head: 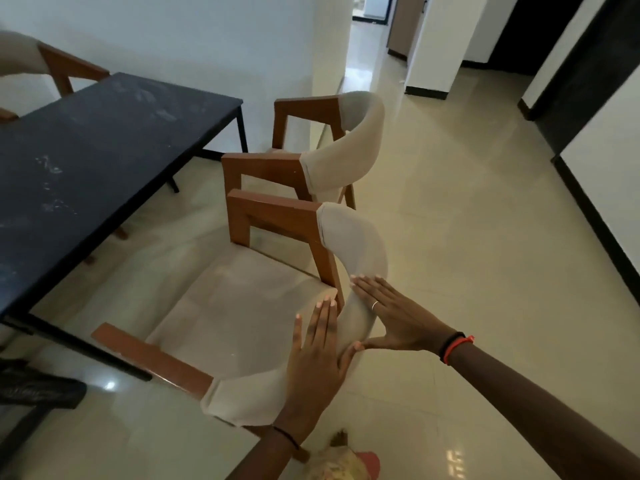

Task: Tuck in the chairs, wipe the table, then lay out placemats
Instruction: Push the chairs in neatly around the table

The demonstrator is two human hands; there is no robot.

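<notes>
Pressing flat against the padded back of the near chair, the left hand and right hand lie with fingers straight — neither grips anything. Chair stands pulled out, skewed, right of the table. Risk: an uneven push swings its armrest into the table edge or far chair — palms may slip on fabric.

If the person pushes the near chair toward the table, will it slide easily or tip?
The near chair likely slides: the floor looks glossy. Left hand and right hand press high on its backrest, so it might tip.
</notes>
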